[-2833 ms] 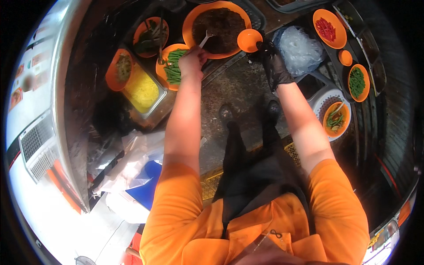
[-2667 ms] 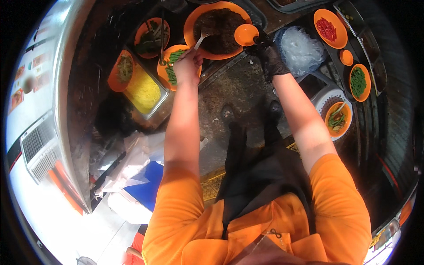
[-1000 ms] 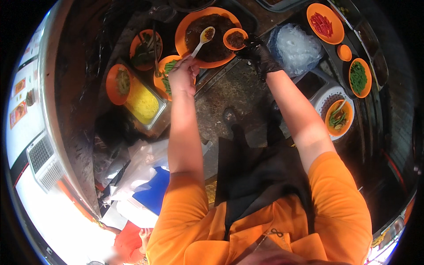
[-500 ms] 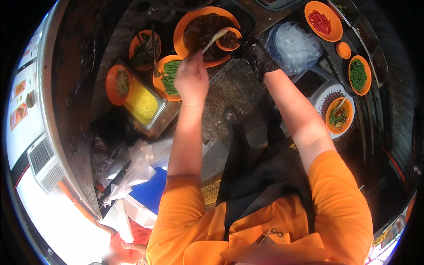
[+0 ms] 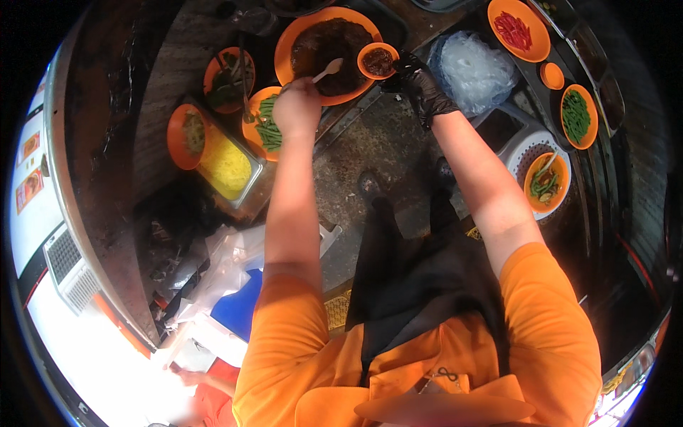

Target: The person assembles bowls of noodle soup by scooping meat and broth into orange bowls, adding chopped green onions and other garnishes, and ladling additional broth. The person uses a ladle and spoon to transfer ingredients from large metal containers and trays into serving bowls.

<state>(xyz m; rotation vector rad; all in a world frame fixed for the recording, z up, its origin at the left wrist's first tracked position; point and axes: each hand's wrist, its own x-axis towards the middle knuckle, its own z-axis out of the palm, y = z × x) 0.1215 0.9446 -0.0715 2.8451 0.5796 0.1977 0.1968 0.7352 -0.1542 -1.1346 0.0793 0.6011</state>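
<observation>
Bare, my left hand (image 5: 297, 110) is closed on the handle of a pale spoon (image 5: 332, 67). The spoon's head is over a large orange bowl (image 5: 282, 58) of dark brown sauce (image 5: 327, 41); whether it touches the sauce I cannot tell. In a black glove, my right hand (image 5: 420, 89) grips a small orange bowl (image 5: 377, 77) by its right side. Chunky dark red-brown sauce (image 5: 376, 60) fills this small bowl, held at the large bowl's right rim. Closest below my left hand is an orange bowl of cut green beans (image 5: 267, 127).
Left: a metal tray of yellow shreds (image 5: 229, 169), a bowl of pale shreds (image 5: 192, 134), a bowl of dark greens (image 5: 229, 80) with a utensil. Right: clear plastic bags (image 5: 473, 67), red strips (image 5: 514, 32), small stacked orange bowls (image 5: 551, 75), chopped greens (image 5: 576, 117), a mixed bowl (image 5: 545, 183). Lower left: a red-clothed person (image 5: 217, 398).
The spoon has come out from over the small bowl and moved left and down, over the large bowl. The small bowl has shifted slightly right with my right hand.
</observation>
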